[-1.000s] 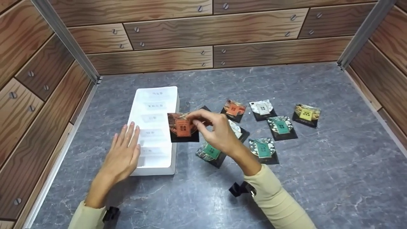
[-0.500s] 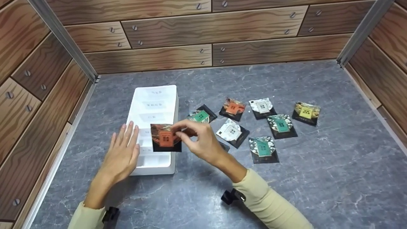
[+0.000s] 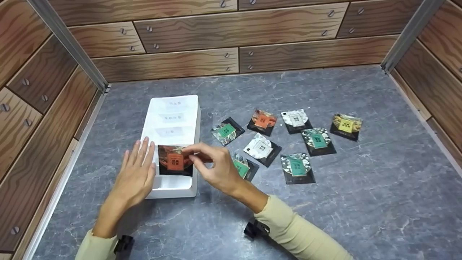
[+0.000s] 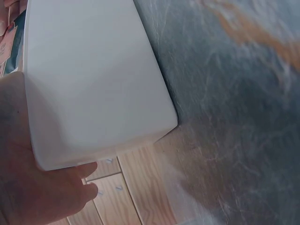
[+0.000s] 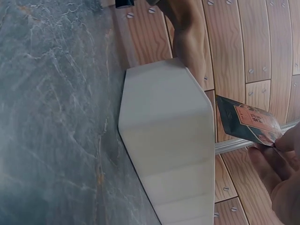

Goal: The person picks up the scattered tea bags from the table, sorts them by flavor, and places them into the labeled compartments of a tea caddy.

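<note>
My right hand pinches a black sachet with an orange label by its right edge. In the head view the sachet appears over the near compartments of a white divided box; the right wrist view shows it raised above the box's rim. My left hand rests along the left edge of the box, fingers straight. In the left wrist view that hand touches the box's side. Labels with small print lie in the far compartments. The sachet and my left hand hide part of the middle compartments.
Several sachets lie right of the box: green-labelled ones, white ones, an orange one and a yellow one. They rest on a grey marbled tabletop. Wood-patterned walls enclose the back and sides.
My right hand has carried the orange-labelled sachet left and slightly toward me, from the box's right edge to over its near compartments. The left hand has stayed at the box's edge.
</note>
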A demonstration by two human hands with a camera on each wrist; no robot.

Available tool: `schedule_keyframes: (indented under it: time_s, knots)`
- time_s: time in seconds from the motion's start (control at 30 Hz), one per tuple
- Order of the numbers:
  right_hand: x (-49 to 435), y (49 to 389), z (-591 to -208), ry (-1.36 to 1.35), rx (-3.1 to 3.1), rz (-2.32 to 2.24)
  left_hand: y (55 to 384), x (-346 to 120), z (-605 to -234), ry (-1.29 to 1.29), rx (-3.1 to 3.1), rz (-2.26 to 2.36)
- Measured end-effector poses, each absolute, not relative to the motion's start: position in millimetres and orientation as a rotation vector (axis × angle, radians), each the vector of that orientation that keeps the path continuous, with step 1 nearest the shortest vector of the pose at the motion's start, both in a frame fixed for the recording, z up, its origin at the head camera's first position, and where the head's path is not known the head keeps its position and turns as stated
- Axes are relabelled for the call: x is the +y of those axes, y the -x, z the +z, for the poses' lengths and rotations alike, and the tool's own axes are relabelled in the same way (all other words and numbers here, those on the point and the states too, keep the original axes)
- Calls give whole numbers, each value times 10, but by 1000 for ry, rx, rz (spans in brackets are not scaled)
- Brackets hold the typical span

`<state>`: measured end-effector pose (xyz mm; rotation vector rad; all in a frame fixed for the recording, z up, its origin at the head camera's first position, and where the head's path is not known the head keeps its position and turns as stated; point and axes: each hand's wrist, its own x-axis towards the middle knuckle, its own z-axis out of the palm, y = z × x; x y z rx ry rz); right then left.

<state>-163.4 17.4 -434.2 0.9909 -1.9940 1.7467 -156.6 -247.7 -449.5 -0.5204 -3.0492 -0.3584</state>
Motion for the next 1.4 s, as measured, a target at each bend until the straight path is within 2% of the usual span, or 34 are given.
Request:
schedule_keyframes:
  time_s: [0.7,1.4]
  knots:
    - [104,1613,-4452,-1212,-2176,1712,1546,-2490,-4507,541,-3023,-363]
    - [235,1658,-4414,-1239,-2319,1554,1574,-2486,-4519,538,-2994,-415]
